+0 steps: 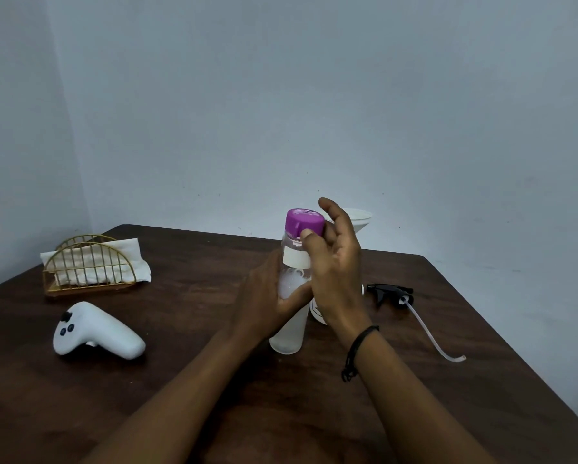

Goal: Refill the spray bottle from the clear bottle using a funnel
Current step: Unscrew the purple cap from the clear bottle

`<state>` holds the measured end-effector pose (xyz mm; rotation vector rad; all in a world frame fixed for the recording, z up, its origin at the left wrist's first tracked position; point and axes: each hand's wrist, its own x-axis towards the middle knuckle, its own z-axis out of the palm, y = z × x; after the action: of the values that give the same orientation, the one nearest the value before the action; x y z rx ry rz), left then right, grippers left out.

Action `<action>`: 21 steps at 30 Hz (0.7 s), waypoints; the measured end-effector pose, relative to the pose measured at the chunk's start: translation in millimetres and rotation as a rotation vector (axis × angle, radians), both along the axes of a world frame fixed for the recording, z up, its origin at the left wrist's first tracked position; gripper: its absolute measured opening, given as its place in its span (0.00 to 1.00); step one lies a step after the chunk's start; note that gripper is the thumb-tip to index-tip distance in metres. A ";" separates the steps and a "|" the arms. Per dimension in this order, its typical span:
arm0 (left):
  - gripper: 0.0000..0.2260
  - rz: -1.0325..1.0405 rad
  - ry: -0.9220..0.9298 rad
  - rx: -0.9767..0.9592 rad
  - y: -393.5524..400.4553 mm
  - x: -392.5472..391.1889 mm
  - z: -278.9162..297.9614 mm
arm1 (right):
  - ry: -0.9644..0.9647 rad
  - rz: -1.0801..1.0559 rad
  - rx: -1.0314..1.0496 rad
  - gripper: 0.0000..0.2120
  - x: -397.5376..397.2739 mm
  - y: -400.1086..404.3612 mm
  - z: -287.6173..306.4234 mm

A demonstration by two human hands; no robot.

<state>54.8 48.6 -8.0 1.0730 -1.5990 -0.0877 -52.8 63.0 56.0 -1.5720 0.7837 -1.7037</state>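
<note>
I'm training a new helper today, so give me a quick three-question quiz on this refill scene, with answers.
1. True or false: the purple cap is off the clear bottle.
2. Which hand steadies the bottle's body: A left, B right?
3. What lies on the table to the right of the hands?

Key
1. False; it sits on the bottle, with the right hand at it.
2. A; the left hand wraps it.
3. The black spray head with its tube; the funnel is up behind the hands.

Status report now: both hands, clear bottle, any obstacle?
Left hand grips clear bottle. Right hand at purple cap, still on. Funnel waits behind. Nothing blocking.
</note>
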 end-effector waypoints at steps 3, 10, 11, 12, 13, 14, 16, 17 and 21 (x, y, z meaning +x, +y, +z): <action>0.25 -0.034 0.018 -0.021 -1.9 6.7 1.3 | 0.139 -0.045 -0.022 0.35 4.0 2.2 -0.3; 0.22 -0.018 0.027 -0.014 -0.9 2.1 0.7 | 0.097 -0.145 -0.090 0.28 3.4 4.4 0.0; 0.19 -0.024 0.016 -0.018 -1.9 4.3 1.2 | 0.084 -0.112 -0.073 0.28 2.7 3.8 -0.6; 0.19 -0.029 0.016 -0.029 -2.4 4.3 0.9 | 0.090 -0.094 -0.060 0.29 2.3 3.7 -0.8; 0.22 -0.032 0.016 -0.048 -2.5 4.4 0.2 | 0.111 -0.096 -0.054 0.32 2.9 3.8 -0.8; 0.28 -0.034 0.017 -0.065 -1.5 3.3 0.5 | 0.137 -0.113 -0.053 0.35 4.1 4.2 -0.3; 0.37 -0.016 0.033 -0.076 -1.7 0.3 -2.2 | 0.167 -0.160 -0.064 0.39 6.2 4.5 1.5; 0.37 -0.007 0.030 -0.078 -2.0 -0.5 -3.6 | 0.154 -0.172 -0.078 0.38 6.7 4.3 1.8; 0.32 -0.035 0.016 -0.062 -0.7 1.7 1.1 | -0.003 -0.093 -0.075 0.27 2.7 0.1 0.3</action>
<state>56.5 48.0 -6.9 0.9948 -1.5961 -0.0700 -50.1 63.1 56.3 -1.6052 0.8118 -1.8206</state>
